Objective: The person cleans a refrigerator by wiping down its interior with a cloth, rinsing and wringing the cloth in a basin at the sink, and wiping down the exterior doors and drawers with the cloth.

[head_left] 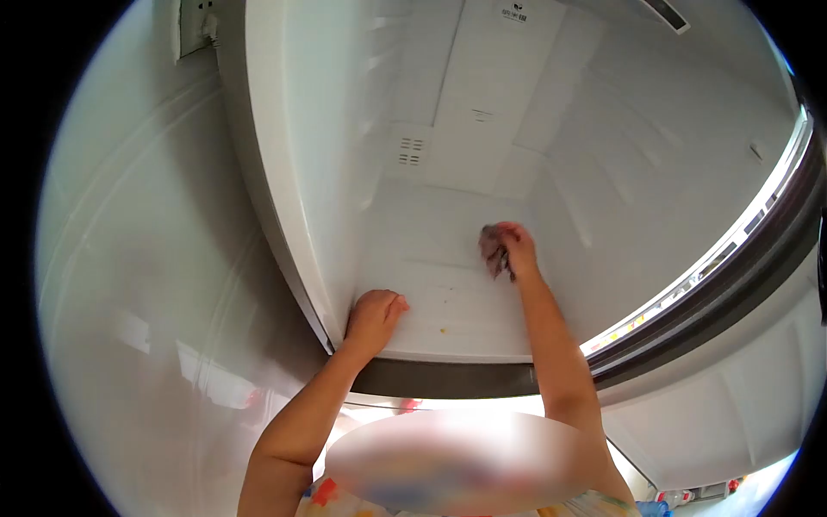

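Note:
My right hand is shut on a crumpled grey-brown cloth, deep inside a white fridge compartment, near its right wall. The cloth bunches out to the left of my fingers. My left hand is curled into a fist on the compartment floor, at the front left corner by the side wall. No object sticks out of that fist. A small yellow crumb and some dark specks lie on the floor between my hands.
The compartment's left wall and right wall rise on either side. A vent grille is in the back. A dark front edge runs below my forearms. An open door with bottles stands at lower right.

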Tool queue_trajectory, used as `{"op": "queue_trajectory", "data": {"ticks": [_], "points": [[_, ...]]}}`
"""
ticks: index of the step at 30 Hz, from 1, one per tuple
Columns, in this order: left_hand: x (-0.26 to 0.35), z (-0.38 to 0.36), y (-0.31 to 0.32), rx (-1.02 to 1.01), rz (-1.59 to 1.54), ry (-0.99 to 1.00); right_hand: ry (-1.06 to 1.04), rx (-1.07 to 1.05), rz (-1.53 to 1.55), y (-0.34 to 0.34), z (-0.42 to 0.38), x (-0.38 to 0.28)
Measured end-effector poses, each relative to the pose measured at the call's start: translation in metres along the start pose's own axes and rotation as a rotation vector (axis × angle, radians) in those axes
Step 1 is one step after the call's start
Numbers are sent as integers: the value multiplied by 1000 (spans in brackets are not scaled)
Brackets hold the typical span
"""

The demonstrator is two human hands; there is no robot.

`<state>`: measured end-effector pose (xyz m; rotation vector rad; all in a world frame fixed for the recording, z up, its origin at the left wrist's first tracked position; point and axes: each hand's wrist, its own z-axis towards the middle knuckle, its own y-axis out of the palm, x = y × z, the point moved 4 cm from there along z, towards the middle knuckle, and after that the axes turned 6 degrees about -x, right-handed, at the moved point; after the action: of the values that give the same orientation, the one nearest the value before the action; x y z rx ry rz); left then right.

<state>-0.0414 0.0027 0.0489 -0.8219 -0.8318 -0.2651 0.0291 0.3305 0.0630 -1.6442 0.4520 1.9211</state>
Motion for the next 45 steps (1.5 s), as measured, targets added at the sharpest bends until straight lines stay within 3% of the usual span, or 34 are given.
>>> {"op": "queue_trajectory", "data": {"ticks": [3, 6, 9, 12, 15, 18, 24, 27, 30, 33, 42, 45], "points": [[4, 1, -3, 0, 28, -9, -88, 283, -288, -52, 48, -3], [6, 0, -5, 15, 18, -41, -243, 263, -768, -79, 98, 20], [5, 1, -5, 16, 25, -41, -151, 60, -926, -79, 120, 43], [8, 2, -6, 18, 58, -31, -373, 9, -1378, -61, 125, 76], [4, 0, -3, 15, 106, -13, -223, -20, -1045, -65, 123, 85], [2, 1, -1, 10, 88, -26, -366, -125, -1125, -60, 106, 83], [2, -1, 2, -1, 83, -5, -332, -114, -1169, -36, 43, 68], [3, -3, 1, 8, 85, 46, -293, -118, -1112, -37, 15, 63], [5, -1, 1, 5, 70, 86, -105, -83, -1184, -23, -24, 31], [2, -2, 3, 1, 53, 89, -88, -65, -1120, -17, -57, 18], [9, 1, 3, -69, 43, 38, -263, 33, -1010, 32, -108, -4], [7, 0, 3, -68, 52, 32, -27, -220, -568, 46, -107, -21]]}}
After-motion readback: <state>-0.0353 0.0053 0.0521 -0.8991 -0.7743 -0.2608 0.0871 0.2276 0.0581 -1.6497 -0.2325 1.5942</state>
